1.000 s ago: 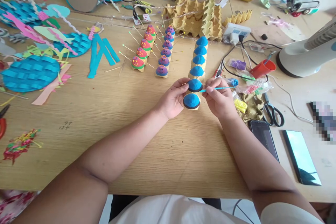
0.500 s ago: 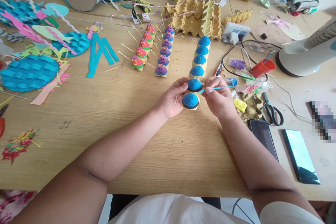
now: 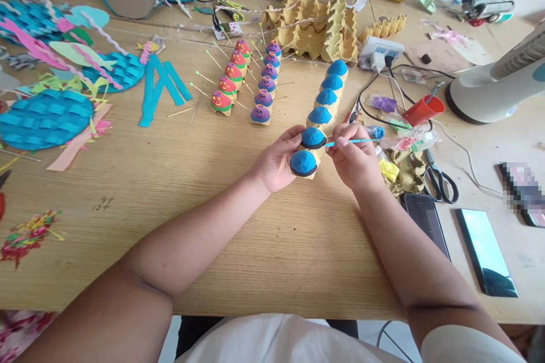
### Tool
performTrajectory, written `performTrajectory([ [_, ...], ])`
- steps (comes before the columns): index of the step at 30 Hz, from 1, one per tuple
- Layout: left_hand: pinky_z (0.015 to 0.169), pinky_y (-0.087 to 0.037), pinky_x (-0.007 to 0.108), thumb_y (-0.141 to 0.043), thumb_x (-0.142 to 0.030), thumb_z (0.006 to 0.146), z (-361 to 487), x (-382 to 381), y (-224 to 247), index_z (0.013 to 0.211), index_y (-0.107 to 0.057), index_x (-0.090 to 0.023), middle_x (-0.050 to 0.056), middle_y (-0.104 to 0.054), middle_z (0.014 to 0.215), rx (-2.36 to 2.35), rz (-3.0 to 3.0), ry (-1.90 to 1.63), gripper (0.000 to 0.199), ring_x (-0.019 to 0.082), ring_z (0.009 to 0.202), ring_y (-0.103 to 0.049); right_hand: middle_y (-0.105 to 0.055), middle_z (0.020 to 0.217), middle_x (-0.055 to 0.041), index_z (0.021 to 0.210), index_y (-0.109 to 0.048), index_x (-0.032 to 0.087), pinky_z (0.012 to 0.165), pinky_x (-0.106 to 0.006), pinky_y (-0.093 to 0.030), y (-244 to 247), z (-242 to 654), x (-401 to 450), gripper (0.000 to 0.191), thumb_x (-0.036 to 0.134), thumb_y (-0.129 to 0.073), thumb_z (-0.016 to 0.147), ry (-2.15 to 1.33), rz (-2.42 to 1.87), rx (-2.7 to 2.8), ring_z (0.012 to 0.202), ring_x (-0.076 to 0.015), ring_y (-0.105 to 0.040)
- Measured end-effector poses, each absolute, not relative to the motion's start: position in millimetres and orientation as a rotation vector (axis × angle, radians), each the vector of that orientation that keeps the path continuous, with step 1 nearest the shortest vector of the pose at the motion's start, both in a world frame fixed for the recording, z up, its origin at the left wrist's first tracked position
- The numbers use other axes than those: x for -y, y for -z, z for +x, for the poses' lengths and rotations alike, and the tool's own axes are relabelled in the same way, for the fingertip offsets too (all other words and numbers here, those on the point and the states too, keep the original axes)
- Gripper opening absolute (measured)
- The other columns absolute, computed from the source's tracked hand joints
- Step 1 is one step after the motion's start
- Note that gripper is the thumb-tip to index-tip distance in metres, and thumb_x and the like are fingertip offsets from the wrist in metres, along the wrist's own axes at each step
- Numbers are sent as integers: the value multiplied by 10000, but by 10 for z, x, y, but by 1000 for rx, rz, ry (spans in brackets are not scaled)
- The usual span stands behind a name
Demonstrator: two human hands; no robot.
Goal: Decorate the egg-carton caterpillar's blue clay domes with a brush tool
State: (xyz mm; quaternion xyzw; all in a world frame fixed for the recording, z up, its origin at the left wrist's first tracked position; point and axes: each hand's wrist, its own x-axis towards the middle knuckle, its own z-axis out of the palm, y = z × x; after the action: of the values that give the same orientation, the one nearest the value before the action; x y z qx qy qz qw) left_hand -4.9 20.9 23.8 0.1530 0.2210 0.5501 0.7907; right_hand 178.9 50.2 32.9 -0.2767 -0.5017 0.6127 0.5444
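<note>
A strip of egg carton [image 3: 320, 115] with several blue domes points away from me, tilted toward the right at its far end. Black bands edge the lower rims of the two nearest domes. My left hand [image 3: 276, 161] grips the strip's near part from the left, thumb by the second dome. Pinched in my right hand [image 3: 355, 156] is a thin light-blue stick tool [image 3: 361, 140], its tip at the right side of the second dome's black band. Farther left stand a red-and-green carton caterpillar [image 3: 227, 84] and a purple-and-blue one [image 3: 267, 84], both with thin sticks poking out.
Egg cartons [image 3: 309, 25] lie at the back, beside a power strip [image 3: 382, 50]. Right of my hand are a red cup [image 3: 426, 109], clay packets, scissors [image 3: 440, 181] and phones [image 3: 485, 252]. Blue woven paper crafts [image 3: 46, 119] and blue strips [image 3: 149, 93] lie at left.
The egg carton strip has turned a little, its far end swinging right and its near end left. The stick tool stays beside the second dome.
</note>
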Motion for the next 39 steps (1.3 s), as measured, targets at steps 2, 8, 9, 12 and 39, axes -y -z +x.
performTrajectory([
  [2, 754, -595, 239, -631, -120, 996, -49, -207, -258, 993, -743, -232, -25, -832, 912, -481, 300, -1182, 158, 128, 835, -797, -562, 831, 55, 777, -635, 244, 652, -230, -552, -342, 1791, -502, 419, 444, -1003, 781, -1480, -662, 1176, 707, -80, -585],
  [8, 765, -562, 243, -660, -115, 995, -50, -204, -276, 991, -728, -230, -31, -820, 903, -500, 251, -1176, 134, 122, 811, -781, -583, 796, 63, 770, -646, 241, 665, -223, -573, -342, 1763, -494, 418, 439, -1014, 761, -1468, -667, 1170, 672, -71, -600],
  [9, 769, -562, 246, -663, -116, 995, -51, -203, -275, 991, -729, -229, -31, -818, 903, -502, 248, -1173, 131, 124, 812, -781, -586, 793, 65, 769, -651, 240, 664, -221, -574, -339, 1757, -493, 412, 432, -1014, 762, -1470, -661, 1165, 665, -67, -604],
  [12, 770, -571, 244, -665, -122, 995, -58, -196, -274, 1002, -733, -230, -29, -819, 912, -503, 246, -1153, 127, 128, 811, -786, -580, 784, 72, 772, -657, 240, 667, -221, -581, -335, 1743, -489, 395, 407, -1015, 766, -1484, -645, 1158, 641, -61, -601],
  [39, 847, -602, 288, -672, -136, 990, -54, -177, -290, 999, -760, -246, -17, -828, 914, -505, 261, -1132, 141, 162, 864, -812, -558, 748, 77, 767, -576, 253, 645, -244, -576, -323, 1765, -506, 495, 479, -1016, 747, -1539, -673, 1136, 627, -80, -608],
])
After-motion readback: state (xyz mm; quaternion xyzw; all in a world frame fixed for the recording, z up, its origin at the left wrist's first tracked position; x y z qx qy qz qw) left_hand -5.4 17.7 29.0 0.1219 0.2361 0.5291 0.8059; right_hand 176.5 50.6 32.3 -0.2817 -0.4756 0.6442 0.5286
